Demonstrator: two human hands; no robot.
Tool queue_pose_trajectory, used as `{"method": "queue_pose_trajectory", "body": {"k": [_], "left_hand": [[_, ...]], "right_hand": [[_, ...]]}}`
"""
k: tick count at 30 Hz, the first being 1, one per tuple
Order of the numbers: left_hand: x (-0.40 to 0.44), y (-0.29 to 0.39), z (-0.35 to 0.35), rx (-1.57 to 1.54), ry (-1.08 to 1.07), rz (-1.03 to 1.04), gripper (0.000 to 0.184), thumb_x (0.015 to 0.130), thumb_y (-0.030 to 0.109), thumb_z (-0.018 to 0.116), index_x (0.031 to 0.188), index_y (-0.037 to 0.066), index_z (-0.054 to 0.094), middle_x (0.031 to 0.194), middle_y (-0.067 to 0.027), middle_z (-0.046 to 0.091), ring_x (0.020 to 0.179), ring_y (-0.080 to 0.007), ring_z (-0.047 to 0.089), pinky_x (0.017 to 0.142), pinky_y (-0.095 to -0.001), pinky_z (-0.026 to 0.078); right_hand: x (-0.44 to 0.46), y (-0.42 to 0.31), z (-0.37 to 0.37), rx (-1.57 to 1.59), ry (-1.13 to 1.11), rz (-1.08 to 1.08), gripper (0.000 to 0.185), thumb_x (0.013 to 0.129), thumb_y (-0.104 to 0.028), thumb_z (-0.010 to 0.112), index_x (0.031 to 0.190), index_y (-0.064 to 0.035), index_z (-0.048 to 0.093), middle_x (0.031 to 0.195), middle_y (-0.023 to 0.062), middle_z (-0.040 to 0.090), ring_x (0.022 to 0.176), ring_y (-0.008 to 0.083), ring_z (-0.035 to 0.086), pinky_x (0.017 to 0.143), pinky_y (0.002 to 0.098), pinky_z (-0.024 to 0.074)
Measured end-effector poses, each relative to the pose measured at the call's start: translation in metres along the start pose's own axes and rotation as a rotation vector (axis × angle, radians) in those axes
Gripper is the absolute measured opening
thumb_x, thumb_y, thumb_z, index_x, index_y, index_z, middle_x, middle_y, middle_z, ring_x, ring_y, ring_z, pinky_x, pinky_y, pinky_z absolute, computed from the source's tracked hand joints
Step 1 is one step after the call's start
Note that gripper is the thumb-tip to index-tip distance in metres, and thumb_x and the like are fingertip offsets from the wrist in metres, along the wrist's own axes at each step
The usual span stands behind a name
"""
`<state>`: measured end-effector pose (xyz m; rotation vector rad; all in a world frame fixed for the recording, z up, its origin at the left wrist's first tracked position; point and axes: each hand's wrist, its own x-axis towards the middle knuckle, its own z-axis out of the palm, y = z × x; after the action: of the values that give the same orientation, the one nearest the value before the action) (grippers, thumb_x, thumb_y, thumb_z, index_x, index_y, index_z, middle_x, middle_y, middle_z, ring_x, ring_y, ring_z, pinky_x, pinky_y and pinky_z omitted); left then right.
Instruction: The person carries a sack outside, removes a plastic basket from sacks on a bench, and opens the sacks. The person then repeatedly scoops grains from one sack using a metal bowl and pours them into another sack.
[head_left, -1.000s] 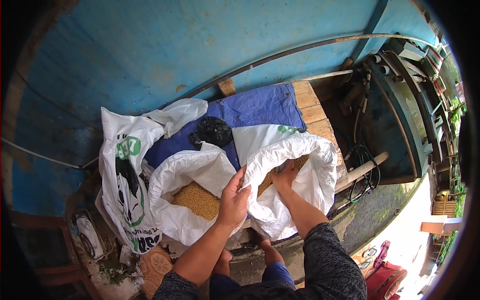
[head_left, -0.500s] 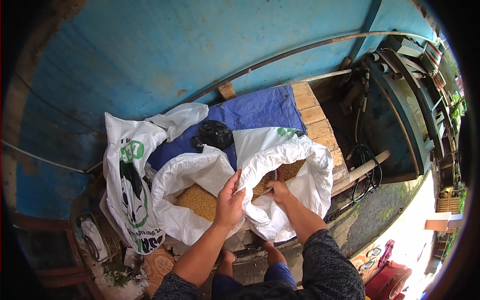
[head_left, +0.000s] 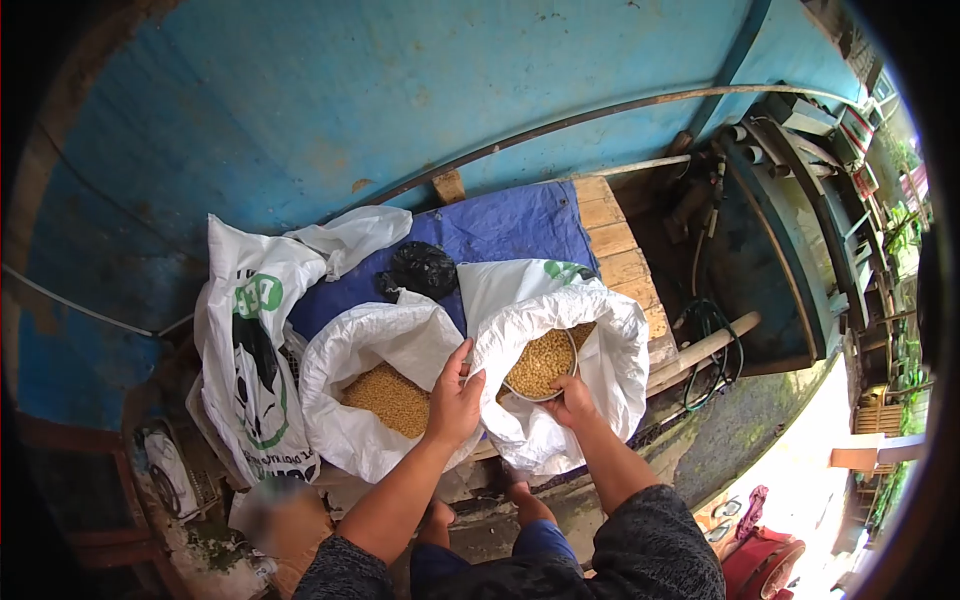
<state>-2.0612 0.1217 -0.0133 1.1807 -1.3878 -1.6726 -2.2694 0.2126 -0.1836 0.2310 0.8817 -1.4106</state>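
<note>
My right hand [head_left: 570,400] grips the near rim of a round metal bowl [head_left: 543,366], heaped with small yellow-brown grains, in the mouth of the right white sack [head_left: 625,345]. The bowl is nearly level. At that sack's left edge, my left hand [head_left: 457,398] is closed on the folded rim, thumb on the inner side. Directly left stands another open white sack [head_left: 335,350] with the same kind of grains [head_left: 388,398] inside.
A printed white sack [head_left: 255,350] leans at the left. Behind the open sacks, a black plastic bag [head_left: 422,270] lies on a blue tarp [head_left: 515,230] over a wooden platform [head_left: 618,240]. A blue wall [head_left: 400,100] rises behind; a hose [head_left: 715,325] hangs at the right.
My right hand has brought the bowl up from deep in the right sack; it now shows full of grains. My left hand keeps its hold on the sack's rim.
</note>
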Motion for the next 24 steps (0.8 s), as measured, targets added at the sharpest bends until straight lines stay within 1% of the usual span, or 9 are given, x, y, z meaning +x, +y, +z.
{"method": "queue_pose_trajectory", "body": {"k": [5,8,10,12,14,16,20,22,24], "left_hand": [[-0.013,-0.009,-0.013,0.062,-0.041,-0.022,0.06,0.09,0.013,0.062,0.142,0.003,0.035,0.104,-0.0099,0.053,0.083,-0.0141,0.058,0.071,-0.0266,0.049],[-0.034,-0.009,-0.032,0.201,-0.009,0.083,0.062,0.088,0.016,0.065,0.141,0.003,0.037,0.109,-0.0134,0.05,0.091,-0.018,0.056,0.075,-0.0296,0.049],[-0.053,-0.017,-0.054,0.38,0.045,0.183,0.063,0.086,0.016,0.066,0.14,0.003,0.037,0.114,-0.0168,0.048,0.1,-0.0245,0.053,0.085,-0.035,0.046],[-0.08,-0.025,-0.078,0.463,0.132,0.177,0.065,0.085,0.016,0.067,0.141,0.004,0.036,0.119,-0.0179,0.046,0.106,-0.028,0.05,0.091,-0.0381,0.042],[-0.107,-0.035,-0.1,0.548,0.221,0.166,0.067,0.083,0.016,0.068,0.141,0.004,0.036,0.123,-0.019,0.044,0.112,-0.0315,0.046,0.097,-0.0412,0.038],[-0.137,-0.046,-0.118,0.694,0.434,0.091,0.075,0.08,0.016,0.07,0.143,0.005,0.031,0.134,-0.0229,0.034,0.121,-0.0371,0.037,0.104,-0.0441,0.03],[-0.169,-0.074,-0.128,0.719,0.696,0.021,0.089,0.075,0.018,0.075,0.146,0.005,0.023,0.139,-0.0242,0.028,0.129,-0.039,0.029,0.108,-0.0449,0.025],[-0.163,-0.08,-0.13,0.286,0.854,-0.361,0.103,0.07,0.02,0.08,0.148,0.005,0.015,0.141,-0.0251,0.024,0.132,-0.0392,0.026,0.111,-0.0445,0.023],[-0.153,-0.1,-0.142,0.172,0.897,-0.405,0.109,0.067,0.021,0.083,0.149,0.005,0.012,0.146,-0.0239,0.02,0.135,-0.0368,0.024,0.111,-0.0434,0.023]], "right_hand": [[-0.077,-0.011,0.019,-0.124,-0.014,-0.199,0.076,0.07,0.01,0.041,0.141,-0.0146,0.025,0.131,0.0191,0.043,0.108,0.0379,0.057,0.072,0.0499,0.0593],[-0.128,-0.018,0.045,-0.134,-0.006,-0.282,0.079,0.068,0.01,0.042,0.141,-0.0123,0.025,0.13,0.0187,0.044,0.108,0.0375,0.057,0.069,0.0477,0.0602],[-0.147,-0.019,0.045,-0.151,-0.01,-0.288,0.08,0.066,0.011,0.043,0.141,-0.011,0.026,0.129,0.0177,0.046,0.108,0.0355,0.057,0.073,0.0459,0.0597],[-0.171,-0.02,0.058,-0.2,-0.001,-0.342,0.07,0.069,0.009,0.043,0.138,-0.0033,0.035,0.13,0.0167,0.05,0.116,0.0324,0.053,0.096,0.0435,0.0486],[-0.184,-0.017,0.069,-0.192,0.02,-0.34,0.068,0.068,0.009,0.045,0.135,-0.0007,0.038,0.129,0.0156,0.052,0.117,0.0311,0.053,0.1,0.0424,0.0441],[-0.19,-0.013,0.073,-0.194,-0.034,-0.388,0.069,0.067,0.008,0.046,0.135,-0.0001,0.038,0.13,0.0152,0.051,0.117,0.0318,0.053,0.1,0.0444,0.044],[-0.202,-0.007,0.12,-0.271,-0.09,-0.293,0.071,0.066,0.005,0.049,0.136,0.0009,0.038,0.131,0.0155,0.052,0.118,0.0321,0.053,0.102,0.043,0.0425],[-0.202,0.002,0.155,-0.32,-0.119,-0.248,0.072,0.065,0.004,0.05,0.136,0.0009,0.039,0.13,0.0157,0.052,0.118,0.0317,0.052,0.103,0.0423,0.0417],[-0.193,0.013,0.178,-0.383,-0.145,-0.225,0.073,0.065,0.005,0.049,0.137,0.0005,0.038,0.132,0.0153,0.051,0.119,0.0309,0.052,0.103,0.0419,0.042]]}}
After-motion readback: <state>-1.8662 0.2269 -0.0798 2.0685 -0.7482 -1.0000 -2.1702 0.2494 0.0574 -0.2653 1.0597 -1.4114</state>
